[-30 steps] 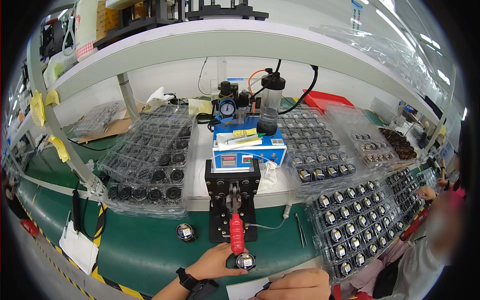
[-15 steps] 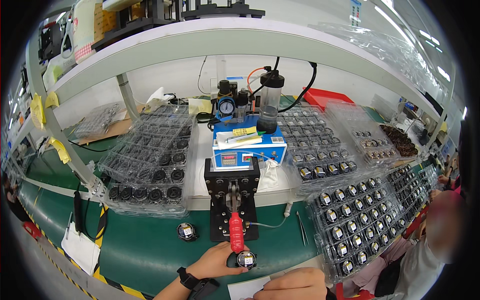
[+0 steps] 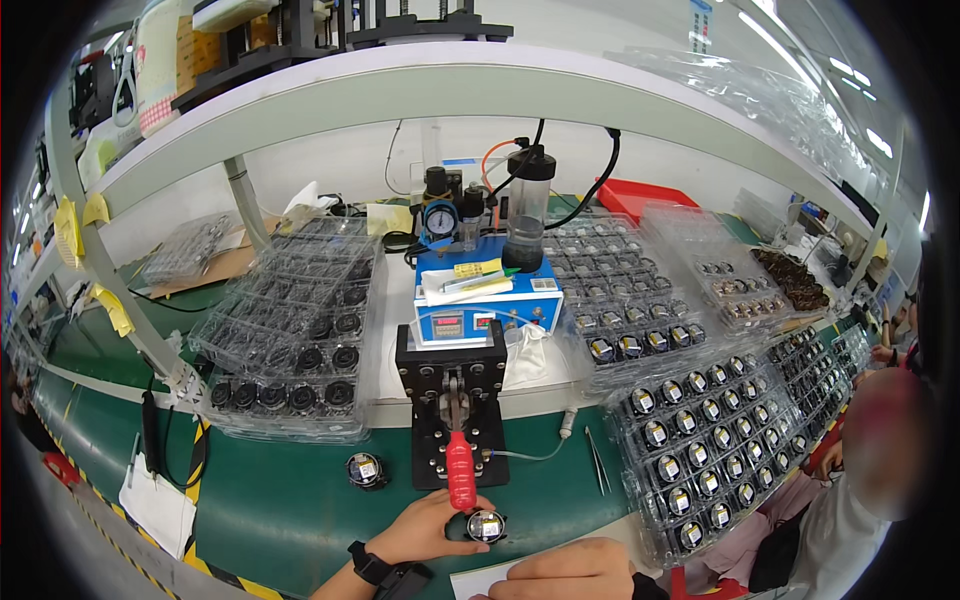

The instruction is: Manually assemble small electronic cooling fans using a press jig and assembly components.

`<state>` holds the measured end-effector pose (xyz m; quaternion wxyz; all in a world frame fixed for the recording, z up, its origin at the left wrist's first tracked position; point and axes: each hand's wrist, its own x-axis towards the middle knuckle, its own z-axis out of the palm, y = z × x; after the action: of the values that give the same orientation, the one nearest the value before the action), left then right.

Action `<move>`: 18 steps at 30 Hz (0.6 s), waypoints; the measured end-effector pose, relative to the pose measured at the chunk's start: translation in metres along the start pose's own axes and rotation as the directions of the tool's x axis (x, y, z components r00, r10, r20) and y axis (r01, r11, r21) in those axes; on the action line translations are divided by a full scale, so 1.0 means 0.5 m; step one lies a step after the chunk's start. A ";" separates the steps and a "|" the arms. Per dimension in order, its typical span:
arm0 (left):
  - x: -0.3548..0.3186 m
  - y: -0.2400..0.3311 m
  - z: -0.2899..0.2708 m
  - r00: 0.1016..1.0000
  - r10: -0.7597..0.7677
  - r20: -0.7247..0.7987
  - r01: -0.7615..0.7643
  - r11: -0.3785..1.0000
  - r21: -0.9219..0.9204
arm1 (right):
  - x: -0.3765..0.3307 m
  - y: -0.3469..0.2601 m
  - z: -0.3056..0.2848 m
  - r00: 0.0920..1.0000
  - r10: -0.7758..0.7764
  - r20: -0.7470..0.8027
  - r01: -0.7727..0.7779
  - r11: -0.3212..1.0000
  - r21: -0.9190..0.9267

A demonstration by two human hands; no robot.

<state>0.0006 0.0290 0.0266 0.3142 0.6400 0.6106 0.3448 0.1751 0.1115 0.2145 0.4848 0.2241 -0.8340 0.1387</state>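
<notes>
My left hand [image 3: 428, 528], a black band on its wrist, grips a round black part [image 3: 486, 526] with a silver rim and a pale label. Thumb and fingers close on its left side, just below the red handle [image 3: 460, 472] of a black toggle press [image 3: 452, 385]. Another such round part [image 3: 365, 470] sits on the green mat to the left. At the lower edge my right hand [image 3: 572, 572] lies over a white paper [image 3: 480, 582], its fingers bent and pressed together. Whatever its fingertips hold is hidden.
Behind the press stands a blue dispenser box [image 3: 488, 310] with a pressure gauge [image 3: 440, 220]. Tweezers [image 3: 597, 460] lie to the right, beside a clear tray [image 3: 655, 500] of round parts. Stacked trays [image 3: 290, 425] stand at left. A person [image 3: 850, 520] sits at far right.
The whole view has shifted slightly, so the bench appears a little further left. My left hand keeps its hold on the round part; my right hand stays over the paper.
</notes>
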 end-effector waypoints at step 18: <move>0.222 0.492 0.116 0.086 0.788 -0.610 0.992 -0.127 -0.025 | -0.152 -0.039 -0.106 0.957 0.108 -0.271 -0.231 0.845 -0.483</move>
<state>0.1894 0.1269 0.2028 -0.6867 -0.0163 0.7258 -0.0384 0.2570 0.1368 0.1745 0.6068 -0.0048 -0.7946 -0.0187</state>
